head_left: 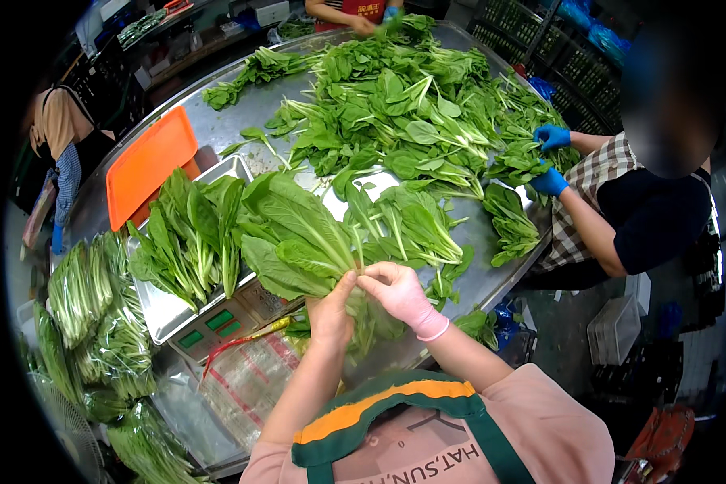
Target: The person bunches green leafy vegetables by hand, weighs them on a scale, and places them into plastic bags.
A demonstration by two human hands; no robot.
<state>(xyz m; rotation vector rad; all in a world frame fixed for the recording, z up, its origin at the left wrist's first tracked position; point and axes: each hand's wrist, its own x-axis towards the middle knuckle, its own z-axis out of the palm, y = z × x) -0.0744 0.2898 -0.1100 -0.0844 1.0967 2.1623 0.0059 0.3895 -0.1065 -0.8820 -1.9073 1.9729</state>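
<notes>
My left hand [331, 315] is bare and closed around the stem end of a bunch of leafy greens [294, 234], its broad leaves fanning up and left. In a pink glove, my right hand [403, 298] pinches at the same stem ends, thumb and forefinger together. Just beyond the hands lie more loose leafy greens [419, 226] on the metal table. To the left, a metal tray [165, 323] on a digital scale [218, 323] carries upright greens [189, 234]. Part of the scale is hidden behind my left arm and the held leaves.
A large heap of greens [395, 105] covers the table's far side. An orange plastic tray [149, 165] leans behind the scale. Bagged greens [97, 306] are piled at left. A co-worker's blue-gloved hands [550, 157] handle greens at right; another person works at the far edge.
</notes>
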